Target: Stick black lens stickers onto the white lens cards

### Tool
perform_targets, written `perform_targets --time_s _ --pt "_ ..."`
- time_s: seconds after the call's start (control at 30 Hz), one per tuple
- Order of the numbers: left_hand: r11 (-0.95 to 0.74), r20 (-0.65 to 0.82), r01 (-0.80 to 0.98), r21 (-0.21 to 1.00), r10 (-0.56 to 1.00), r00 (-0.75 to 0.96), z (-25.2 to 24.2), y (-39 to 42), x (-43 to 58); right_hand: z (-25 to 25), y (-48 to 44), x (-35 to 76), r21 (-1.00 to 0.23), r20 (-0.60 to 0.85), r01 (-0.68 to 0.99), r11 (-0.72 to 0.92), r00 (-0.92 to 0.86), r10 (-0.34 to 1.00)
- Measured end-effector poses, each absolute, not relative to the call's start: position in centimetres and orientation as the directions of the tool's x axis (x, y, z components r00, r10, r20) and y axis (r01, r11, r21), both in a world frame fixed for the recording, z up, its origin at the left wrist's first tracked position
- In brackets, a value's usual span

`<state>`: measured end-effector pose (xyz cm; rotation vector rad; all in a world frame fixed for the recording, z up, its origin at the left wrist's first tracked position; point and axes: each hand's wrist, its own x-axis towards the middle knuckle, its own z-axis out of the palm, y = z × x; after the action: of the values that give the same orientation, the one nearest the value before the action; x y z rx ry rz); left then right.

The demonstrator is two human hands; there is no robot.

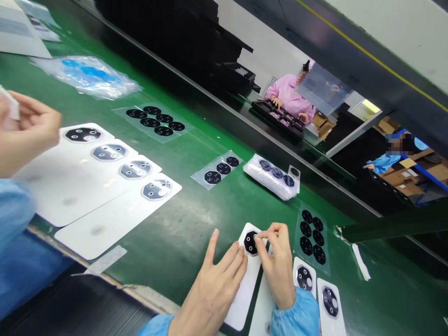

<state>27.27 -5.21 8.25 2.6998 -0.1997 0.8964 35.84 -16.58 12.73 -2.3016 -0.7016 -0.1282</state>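
Note:
A white phone-back-shaped panel [247, 282] lies on the green table with a black octagonal camera patch [249, 246] near its top end. My left hand [221, 285] rests along its left edge, fingers stretched and spread. Thumb and forefinger of my right hand [277, 263] are pinched at the patch's right edge; whatever is between them is hidden. Right of that hand are a white panel [304, 275] and another white panel [331, 308], each with a dark patch. Behind them lies a clear sheet of black patches [305, 228].
A co-worker's hand [31, 121] at far left holds something white above several large white panels [115, 214]. Farther back lie patch sheets [224, 169], a plastic-wrapped stack [271, 177] and a clear bag [87, 74]. A green beam [392, 224] crosses at right. People sit beyond.

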Motion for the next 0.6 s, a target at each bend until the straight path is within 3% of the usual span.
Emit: perform_targets --time_s 0.1,0.27,0.4,0.6 --pt "-0.951 0.601 -0.217 0.221 -0.043 0.798 8.21 -5.23 27.26 12.27 -16.14 36.29 -0.549 0.315 0.600 -0.582 0.794 0.521" --pt "-0.949 0.600 -0.218 0.226 -0.041 0.799 8.28 -5.24 27.18 12.23 -16.22 36.60 -0.584 0.327 0.537 -0.609 0.842 0.429" --pt "-0.951 0.586 -0.215 0.221 -0.047 0.809 8.30 -5.16 27.21 12.32 -16.28 36.51 -0.558 0.289 0.570 -0.603 0.815 0.503" --pt "-0.948 0.601 -0.221 0.230 -0.040 0.798 7.99 -5.25 27.33 12.12 -15.96 36.39 -0.570 0.280 0.554 -0.607 0.825 0.491"
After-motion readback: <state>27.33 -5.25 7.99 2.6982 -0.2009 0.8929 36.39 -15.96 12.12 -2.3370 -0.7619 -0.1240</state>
